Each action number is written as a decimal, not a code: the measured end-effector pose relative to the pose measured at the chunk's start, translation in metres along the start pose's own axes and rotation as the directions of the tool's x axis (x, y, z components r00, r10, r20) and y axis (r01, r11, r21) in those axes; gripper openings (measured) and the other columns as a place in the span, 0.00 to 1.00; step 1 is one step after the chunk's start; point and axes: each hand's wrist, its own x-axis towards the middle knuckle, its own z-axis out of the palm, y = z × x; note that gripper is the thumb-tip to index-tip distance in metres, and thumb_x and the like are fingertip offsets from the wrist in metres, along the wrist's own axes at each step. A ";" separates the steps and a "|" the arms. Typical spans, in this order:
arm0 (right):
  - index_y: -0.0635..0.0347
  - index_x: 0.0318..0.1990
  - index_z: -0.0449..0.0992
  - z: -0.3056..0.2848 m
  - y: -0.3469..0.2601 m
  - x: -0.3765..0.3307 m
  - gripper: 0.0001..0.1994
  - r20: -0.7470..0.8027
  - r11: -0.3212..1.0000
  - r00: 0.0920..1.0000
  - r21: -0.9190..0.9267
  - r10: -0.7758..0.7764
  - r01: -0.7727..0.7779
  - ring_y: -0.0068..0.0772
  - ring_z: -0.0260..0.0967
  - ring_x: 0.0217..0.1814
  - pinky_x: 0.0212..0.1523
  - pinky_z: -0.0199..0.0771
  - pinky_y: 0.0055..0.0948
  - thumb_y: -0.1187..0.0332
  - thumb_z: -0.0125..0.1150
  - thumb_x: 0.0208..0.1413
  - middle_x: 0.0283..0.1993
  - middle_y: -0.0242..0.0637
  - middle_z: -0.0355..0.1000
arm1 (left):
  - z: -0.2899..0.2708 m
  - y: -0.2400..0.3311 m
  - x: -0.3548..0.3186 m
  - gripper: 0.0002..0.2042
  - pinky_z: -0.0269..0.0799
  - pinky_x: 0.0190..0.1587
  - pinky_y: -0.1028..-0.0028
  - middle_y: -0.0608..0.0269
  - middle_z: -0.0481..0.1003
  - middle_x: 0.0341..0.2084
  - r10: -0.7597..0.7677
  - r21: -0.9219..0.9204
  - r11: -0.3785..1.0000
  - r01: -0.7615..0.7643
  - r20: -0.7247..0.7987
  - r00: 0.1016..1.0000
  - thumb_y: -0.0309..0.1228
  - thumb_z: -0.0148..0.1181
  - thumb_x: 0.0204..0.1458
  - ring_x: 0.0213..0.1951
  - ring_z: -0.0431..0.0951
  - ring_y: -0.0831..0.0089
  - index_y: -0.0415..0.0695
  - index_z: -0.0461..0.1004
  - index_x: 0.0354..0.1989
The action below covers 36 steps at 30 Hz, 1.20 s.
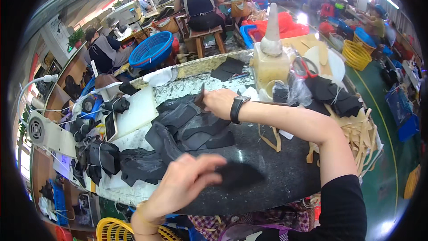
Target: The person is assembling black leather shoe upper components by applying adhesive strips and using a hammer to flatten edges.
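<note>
head camera: from my distant seat i had both of the person's bare hands over the worktable (pixel 183 90). the left hand (pixel 185 183) was blurred, held above the left part of a dark speckled board (pixel 276 174), its forefinger and thumb a little apart. a black piece (pixel 243 176), soft-edged in the blur, was right at those fingertips and reached off to the right over the board; i could not tell whether they gripped it or only touched it.

the right hand (pixel 217 102) reached across to the far side, its fingers curled in and closed together around a thin dark brown piece (pixel 201 98) that stuck up at their tips, just beside the far end of a heap of black cut pieces (pixel 187 125). a black watch (pixel 237 109) sat on that wrist.

beyond the right forearm i saw a squarish translucent bottle (pixel 266 64) with a conical top, and red-handled scissors (pixel 306 75) near it. tan strips (pixel 359 136) lay tangled at the table's right end. left of the heap were a white board (pixel 133 111) and a tied black bundle (pixel 103 156).
</note>
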 end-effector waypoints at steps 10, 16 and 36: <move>0.54 0.38 0.70 -0.044 -0.077 -0.131 0.12 0.198 0.923 0.914 0.228 -0.355 0.309 0.42 0.72 0.27 0.26 0.71 0.35 0.59 0.60 0.52 0.27 0.38 0.71 | 0.098 -0.064 -0.064 0.11 0.68 0.36 0.66 0.54 0.74 0.30 0.017 0.181 0.983 -0.023 0.038 0.999 0.27 0.59 0.50 0.32 0.75 0.58 0.39 0.73 0.42; 0.58 0.33 0.69 -0.019 -0.066 -0.166 0.11 0.194 0.935 0.961 0.331 -0.196 0.124 0.44 0.72 0.25 0.25 0.71 0.38 0.60 0.57 0.53 0.25 0.40 0.70 | 0.111 -0.078 -0.052 0.18 0.67 0.39 0.65 0.55 0.71 0.33 0.129 0.075 0.990 -0.119 -0.141 0.982 0.20 0.59 0.43 0.35 0.71 0.58 0.38 0.71 0.46; 0.63 0.31 0.69 -0.033 -0.065 -0.137 0.08 0.443 0.939 0.894 0.330 -0.066 -0.094 0.50 0.68 0.27 0.27 0.65 0.36 0.78 0.61 0.43 0.25 0.43 0.67 | 0.106 -0.070 -0.053 0.18 0.72 0.36 0.71 0.58 0.70 0.36 0.183 0.260 0.950 -0.174 -0.010 0.983 0.25 0.56 0.37 0.35 0.72 0.65 0.34 0.74 0.42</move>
